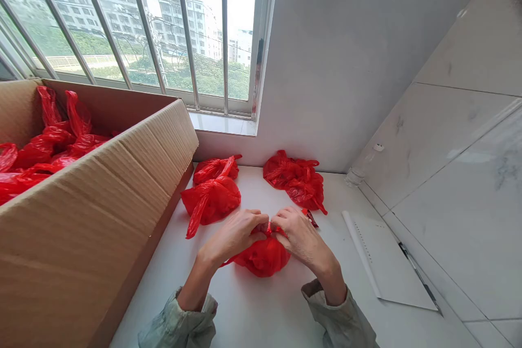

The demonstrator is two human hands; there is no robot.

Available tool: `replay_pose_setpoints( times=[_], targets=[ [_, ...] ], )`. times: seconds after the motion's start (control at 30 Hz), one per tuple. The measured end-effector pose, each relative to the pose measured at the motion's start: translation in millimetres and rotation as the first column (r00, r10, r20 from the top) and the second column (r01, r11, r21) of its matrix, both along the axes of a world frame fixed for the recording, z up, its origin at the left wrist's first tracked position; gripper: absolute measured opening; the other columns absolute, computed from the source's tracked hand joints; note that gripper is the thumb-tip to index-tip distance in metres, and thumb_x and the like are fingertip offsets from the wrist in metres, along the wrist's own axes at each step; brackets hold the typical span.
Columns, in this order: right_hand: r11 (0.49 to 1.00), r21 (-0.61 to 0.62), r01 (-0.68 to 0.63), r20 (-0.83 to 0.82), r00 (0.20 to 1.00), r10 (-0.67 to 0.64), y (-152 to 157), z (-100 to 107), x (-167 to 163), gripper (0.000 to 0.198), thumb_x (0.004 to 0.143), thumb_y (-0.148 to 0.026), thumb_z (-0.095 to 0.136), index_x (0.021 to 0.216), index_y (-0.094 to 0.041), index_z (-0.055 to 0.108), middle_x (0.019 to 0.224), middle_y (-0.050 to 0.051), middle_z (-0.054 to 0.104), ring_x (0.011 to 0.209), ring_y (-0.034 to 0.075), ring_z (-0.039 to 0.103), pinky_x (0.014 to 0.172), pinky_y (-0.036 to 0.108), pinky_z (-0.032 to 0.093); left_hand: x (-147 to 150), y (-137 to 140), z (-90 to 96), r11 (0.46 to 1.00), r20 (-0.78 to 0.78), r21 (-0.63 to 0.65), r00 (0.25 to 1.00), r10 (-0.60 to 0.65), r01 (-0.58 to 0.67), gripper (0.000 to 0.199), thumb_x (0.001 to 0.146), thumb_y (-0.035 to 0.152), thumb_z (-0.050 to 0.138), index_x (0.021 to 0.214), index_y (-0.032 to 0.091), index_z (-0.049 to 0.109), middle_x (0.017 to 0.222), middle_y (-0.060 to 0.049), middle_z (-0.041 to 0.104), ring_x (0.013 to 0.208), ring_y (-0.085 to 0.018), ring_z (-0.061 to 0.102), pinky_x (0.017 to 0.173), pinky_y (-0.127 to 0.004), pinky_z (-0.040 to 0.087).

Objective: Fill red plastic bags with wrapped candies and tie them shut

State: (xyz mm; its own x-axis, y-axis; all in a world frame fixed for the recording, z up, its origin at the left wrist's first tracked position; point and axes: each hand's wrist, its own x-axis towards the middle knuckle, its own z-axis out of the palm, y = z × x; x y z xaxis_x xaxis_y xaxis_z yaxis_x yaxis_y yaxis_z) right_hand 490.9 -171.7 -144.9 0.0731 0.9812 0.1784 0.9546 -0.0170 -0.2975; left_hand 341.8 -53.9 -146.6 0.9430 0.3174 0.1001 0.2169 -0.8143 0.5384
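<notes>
A filled red plastic bag (264, 257) rests on the white table in front of me. Both hands pinch its gathered top. My left hand (243, 229) has its fingers closed on the left side of the gathered plastic. From the right, my right hand (297, 232) grips the same top, fingertips close to the other hand's. What the bag contains is hidden. Just behind my right hand lies a small red and dark packet (310, 218), partly covered. Up and to the left, a tied red bag (216, 199) sits close to my left hand.
A large cardboard box (101, 217) with several red bags (57, 144) inside fills the left side. More red bags (296, 178) lie by the wall. On the right are a spiral notebook (391, 261), a pen (418, 274) and a clear bottle (364, 166). A barred window (163, 38) stands behind.
</notes>
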Motion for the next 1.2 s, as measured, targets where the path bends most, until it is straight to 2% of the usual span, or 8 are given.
replay_pose_setpoints(
  times=[0.9,1.07,1.2],
  targets=[
    [0.999,-0.037,0.005,-0.036,0.999,-0.007,-2.3,0.3,0.3,0.014,0.091,-0.009,0.052,0.085,-0.019,0.058,0.093,0.004,0.063,0.097,0.02,0.053,0.084,0.032,0.043,-1.3,-0.4,2.4,1.0,-0.002,0.01,1.0,-0.001,0.001,0.012,0.083,0.012,0.052,0.073,0.02,0.052,0.076,0.002,0.052,0.066,-0.013,0.048,0.059,-0.026,0.031],
    [0.999,-0.046,0.015,-0.025,1.0,-0.016,-2.8,1.5,1.5,0.013,0.091,-0.007,0.052,0.086,-0.018,0.059,0.094,0.004,0.062,0.097,0.02,0.053,0.086,0.033,0.042,-0.6,-3.1,3.0,1.0,0.0,-0.014,1.0,0.006,-0.006,0.007,0.082,0.014,0.054,0.082,0.021,0.053,0.083,0.001,0.056,0.072,-0.014,0.051,0.062,-0.025,0.032],
    [0.999,-0.047,0.026,-0.041,0.999,-0.028,-4.3,5.3,1.8,0.014,0.09,-0.006,0.053,0.087,-0.018,0.059,0.096,0.004,0.062,0.098,0.02,0.052,0.086,0.033,0.043,2.4,-5.6,3.7,1.0,-0.001,-0.027,1.0,0.016,-0.016,0.008,0.081,0.017,0.057,0.087,0.022,0.057,0.083,0.001,0.054,0.07,-0.015,0.049,0.063,-0.026,0.031]
  ],
)
